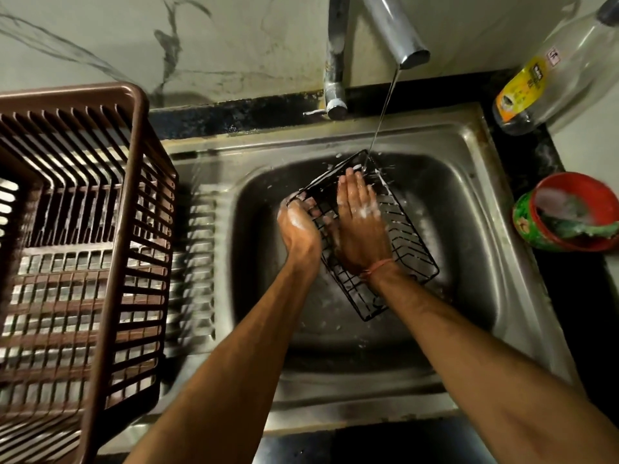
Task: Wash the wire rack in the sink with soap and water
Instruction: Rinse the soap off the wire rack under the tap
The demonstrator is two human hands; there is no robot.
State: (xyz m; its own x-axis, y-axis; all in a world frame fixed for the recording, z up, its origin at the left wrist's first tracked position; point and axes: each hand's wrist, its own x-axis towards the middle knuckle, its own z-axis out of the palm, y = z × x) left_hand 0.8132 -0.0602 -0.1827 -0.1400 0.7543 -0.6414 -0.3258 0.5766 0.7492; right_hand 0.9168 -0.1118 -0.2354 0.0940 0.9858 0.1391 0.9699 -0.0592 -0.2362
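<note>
A black wire rack is tilted inside the steel sink, its far corner under the thin stream of water falling from the tap. My left hand, spotted with soap foam, grips the rack's left edge with curled fingers. My right hand lies flat on the rack's wires with straight fingers, foam on its back and a red thread round the wrist. Part of the rack is hidden under both hands.
A brown plastic dish basket stands on the drainboard to the left. At the right of the sink sit a red and green soap tub holding a scrubber, and a clear bottle with a yellow label behind it.
</note>
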